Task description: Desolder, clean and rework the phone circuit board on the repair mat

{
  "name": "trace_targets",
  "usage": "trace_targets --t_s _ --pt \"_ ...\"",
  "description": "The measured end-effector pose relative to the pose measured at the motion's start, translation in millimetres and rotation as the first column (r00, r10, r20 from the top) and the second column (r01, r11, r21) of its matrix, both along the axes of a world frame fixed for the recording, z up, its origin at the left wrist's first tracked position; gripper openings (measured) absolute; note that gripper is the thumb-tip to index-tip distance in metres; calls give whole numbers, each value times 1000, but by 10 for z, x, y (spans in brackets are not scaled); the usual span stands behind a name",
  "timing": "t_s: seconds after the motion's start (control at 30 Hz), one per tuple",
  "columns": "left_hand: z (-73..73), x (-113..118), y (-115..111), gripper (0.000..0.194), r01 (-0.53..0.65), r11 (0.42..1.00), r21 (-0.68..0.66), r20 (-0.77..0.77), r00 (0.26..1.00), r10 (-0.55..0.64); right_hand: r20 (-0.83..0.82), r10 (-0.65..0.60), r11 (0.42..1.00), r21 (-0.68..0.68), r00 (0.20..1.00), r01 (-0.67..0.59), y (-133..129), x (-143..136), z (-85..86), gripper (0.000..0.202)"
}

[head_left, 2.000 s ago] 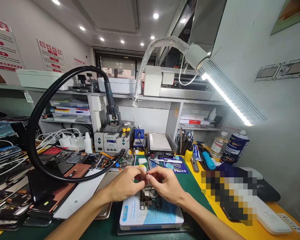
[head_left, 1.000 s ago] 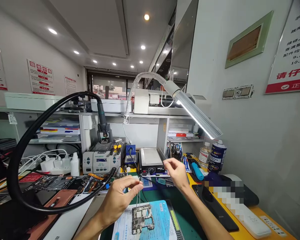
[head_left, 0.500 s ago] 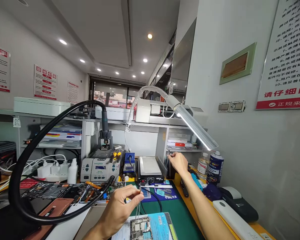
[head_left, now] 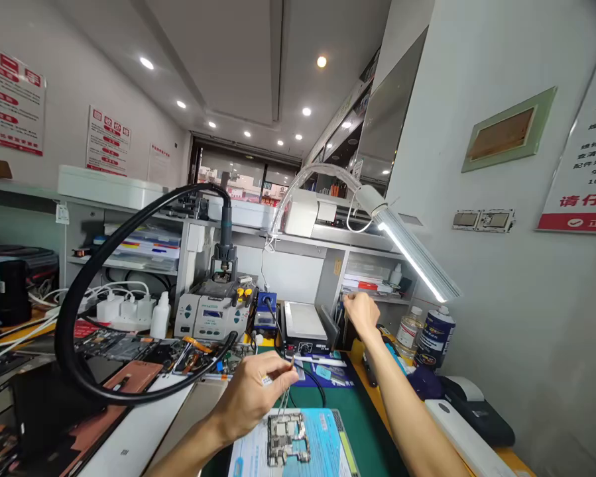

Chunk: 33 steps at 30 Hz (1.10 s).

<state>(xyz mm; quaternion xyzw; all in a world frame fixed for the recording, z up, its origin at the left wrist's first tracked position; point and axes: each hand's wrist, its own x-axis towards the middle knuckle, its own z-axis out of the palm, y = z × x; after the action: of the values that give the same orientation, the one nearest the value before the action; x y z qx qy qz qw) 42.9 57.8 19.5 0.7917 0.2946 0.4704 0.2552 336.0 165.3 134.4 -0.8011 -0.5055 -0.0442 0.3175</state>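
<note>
My left hand [head_left: 262, 391] is closed in a pinch on metal tweezers [head_left: 284, 401]. Their tips point down at the top edge of a phone circuit board [head_left: 278, 442]; contact cannot be told. A small white piece shows between the fingers of this hand. The board rests on a light blue pad [head_left: 327, 444], which lies on a green mat [head_left: 364, 424]. My right hand [head_left: 362, 314] is stretched far forward beside the shelf, its fingers bent together near some thin upright items at the right of the hot plate [head_left: 303, 322]. What those fingertips hold is hidden.
A grey soldering station [head_left: 211, 315] with a thick black hose [head_left: 73, 291] arches over phone parts on the left. A lit lamp [head_left: 417, 255] hangs above my right forearm. A blue spray can [head_left: 434, 336] and a clear bottle [head_left: 408, 328] stand at the right.
The view has tilted and swung slightly left, so the scene sits farther right. The tweezers stay in my left hand above the board. My right hand remains by the shelf.
</note>
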Motion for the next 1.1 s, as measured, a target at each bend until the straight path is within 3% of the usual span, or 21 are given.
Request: trace_targets --t_s 0.23,0.47,0.63,0.77,0.93,1.1 --pt "9 -25 25 31 27 999 -18 9 1000 -27 11 109 968 227 994 -109 -164 180 342 33" --pt "12 -41 29 31 44 999 -2 15 999 -44 -33 194 920 353 980 -170 -372 415 291 32" --pt "13 -45 29 31 48 998 30 18 999 -48 -86 250 916 342 964 -207 -468 491 47 31" --pt "-7 -41 35 32 43 997 60 22 999 -44 -122 310 926 261 943 -271 -559 362 -390 31" --pt "-23 -62 37 31 37 996 75 19 999 -39 -147 399 917 57 905 -395 -641 89 -916 29" --pt "4 -81 26 31 23 996 90 19 1000 -24 -196 441 877 -111 876 -467 -656 31 -1010 29"
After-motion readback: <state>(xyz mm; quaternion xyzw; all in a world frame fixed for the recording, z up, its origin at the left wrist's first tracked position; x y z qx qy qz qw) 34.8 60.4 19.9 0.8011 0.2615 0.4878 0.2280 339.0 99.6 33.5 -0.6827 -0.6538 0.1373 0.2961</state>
